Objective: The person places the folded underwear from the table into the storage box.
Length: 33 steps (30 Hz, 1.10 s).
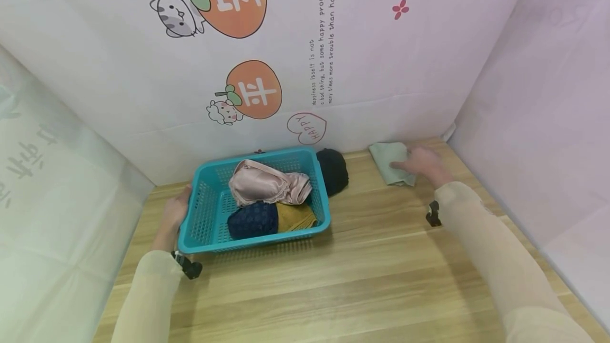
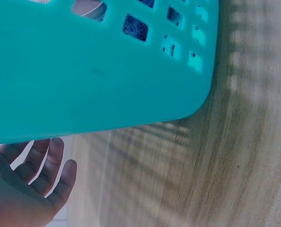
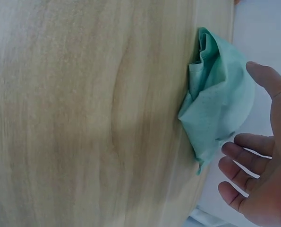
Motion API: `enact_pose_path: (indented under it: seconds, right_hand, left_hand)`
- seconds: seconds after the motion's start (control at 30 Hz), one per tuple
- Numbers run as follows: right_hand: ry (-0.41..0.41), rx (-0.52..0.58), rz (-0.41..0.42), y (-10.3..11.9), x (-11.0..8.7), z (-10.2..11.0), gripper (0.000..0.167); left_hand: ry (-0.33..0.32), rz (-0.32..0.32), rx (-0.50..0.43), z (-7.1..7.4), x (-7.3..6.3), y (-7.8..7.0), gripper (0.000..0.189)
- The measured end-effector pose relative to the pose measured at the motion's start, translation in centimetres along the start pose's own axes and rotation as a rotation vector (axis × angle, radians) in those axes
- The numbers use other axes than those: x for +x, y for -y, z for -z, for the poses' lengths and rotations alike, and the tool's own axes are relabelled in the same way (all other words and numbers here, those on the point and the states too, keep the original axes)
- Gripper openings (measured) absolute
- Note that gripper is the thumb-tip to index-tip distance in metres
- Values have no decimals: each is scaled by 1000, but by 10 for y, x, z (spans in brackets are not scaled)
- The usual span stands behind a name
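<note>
Green cloth [image 1: 387,160] near far table edge [image 1: 357,156], right hand [image 1: 424,163] spread, left hand [image 1: 176,209] spread beside teal basket [image 1: 254,241]

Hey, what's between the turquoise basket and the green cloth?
In the head view, a black bundle sits beside the turquoise basket; from there to the green cloth, the tabletop is bare.

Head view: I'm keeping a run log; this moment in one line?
left hand: at teal basket; right hand: open, at green cloth; basket: garments inside; black item: beside basket

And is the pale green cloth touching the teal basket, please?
Apart: in the head view, bare tabletop lies between the pale green cloth and teal basket.
</note>
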State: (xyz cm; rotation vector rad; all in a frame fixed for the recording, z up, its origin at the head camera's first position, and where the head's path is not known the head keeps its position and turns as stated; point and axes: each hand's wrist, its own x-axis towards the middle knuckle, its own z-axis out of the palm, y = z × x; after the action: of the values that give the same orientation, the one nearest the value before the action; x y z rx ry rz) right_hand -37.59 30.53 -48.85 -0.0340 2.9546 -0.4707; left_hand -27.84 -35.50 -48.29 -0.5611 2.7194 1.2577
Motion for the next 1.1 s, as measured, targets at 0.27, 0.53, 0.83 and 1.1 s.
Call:
enact_pose_path:
  seconds: [0.27, 0.53, 0.83, 1.1]
  right_hand:
    - [27, 49, -46, 3, 0, -9, 104]
    - [36, 19, -87, 8, 0, -14, 105]
    - [6, 13, -66, 4, 4, -21, 98]
    - [12, 29, -48, 5, 3, -19, 89]
  left_hand:
    - [7, -6, -6, -1, 1, 1, 78]
    - [23, -5, 4, 0, 0, 1, 87]
    - [19, -7, 2, 1, 0, 0, 88]
    - [12, -17, 4, 2, 1, -1, 78]
